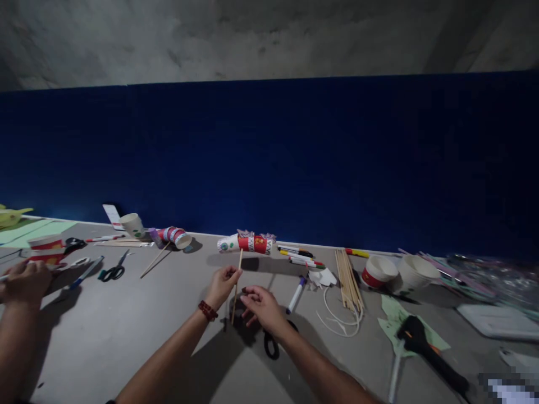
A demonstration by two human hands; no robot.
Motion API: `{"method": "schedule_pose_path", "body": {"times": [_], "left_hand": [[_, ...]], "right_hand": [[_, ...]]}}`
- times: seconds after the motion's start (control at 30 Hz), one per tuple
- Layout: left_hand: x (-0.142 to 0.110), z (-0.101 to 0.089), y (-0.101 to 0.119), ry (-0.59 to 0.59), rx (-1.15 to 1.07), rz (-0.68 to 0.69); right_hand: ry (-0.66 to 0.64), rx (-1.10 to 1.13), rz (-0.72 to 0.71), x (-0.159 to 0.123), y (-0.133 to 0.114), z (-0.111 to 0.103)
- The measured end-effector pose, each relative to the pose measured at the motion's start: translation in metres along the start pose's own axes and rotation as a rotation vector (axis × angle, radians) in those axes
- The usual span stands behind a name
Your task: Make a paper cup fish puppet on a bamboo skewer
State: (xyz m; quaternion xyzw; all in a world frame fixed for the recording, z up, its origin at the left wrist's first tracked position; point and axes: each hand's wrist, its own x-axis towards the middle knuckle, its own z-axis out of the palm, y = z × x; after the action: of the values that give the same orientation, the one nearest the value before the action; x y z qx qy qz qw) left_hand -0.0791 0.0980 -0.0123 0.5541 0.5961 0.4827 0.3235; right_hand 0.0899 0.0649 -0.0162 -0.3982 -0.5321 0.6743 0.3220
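My left hand, with a beaded bracelet at the wrist, pinches a thin wooden stick that stands nearly upright. At the top of that stick is a paper-cup figure, lying sideways in red and white with zigzag edges and greyish frills. My right hand is just right of the stick's lower part, fingers apart and nothing between them. Below it, black-handled scissors lie partly hidden by my right forearm.
At left, another person's hand is by a red-and-white cup. A second cup figure lies further back. Right of me are markers, wooden sticks, white cord, paper cups and a black glue gun.
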Motion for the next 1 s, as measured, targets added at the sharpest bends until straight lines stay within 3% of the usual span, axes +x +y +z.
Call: {"method": "schedule_pose_path", "body": {"times": [0.23,0.47,0.8,1.0], "left_hand": [[0.03,-0.024,-0.021,0.003,0.088,-0.025],[0.044,-0.03,-0.038,-0.013,0.201,-0.051],[0.057,-0.028,-0.039,0.017,0.278,-0.032],[0.041,-0.027,-0.035,-0.007,0.275,-0.016]], "right_hand": [[-0.025,-0.136,-0.008,-0.05,-0.005,-0.03],[0.033,-0.197,0.029,-0.098,-0.006,-0.067],[0.106,-0.198,0.046,-0.111,0.008,-0.085],[0.095,-0.203,0.057,-0.119,0.008,-0.086]]}}
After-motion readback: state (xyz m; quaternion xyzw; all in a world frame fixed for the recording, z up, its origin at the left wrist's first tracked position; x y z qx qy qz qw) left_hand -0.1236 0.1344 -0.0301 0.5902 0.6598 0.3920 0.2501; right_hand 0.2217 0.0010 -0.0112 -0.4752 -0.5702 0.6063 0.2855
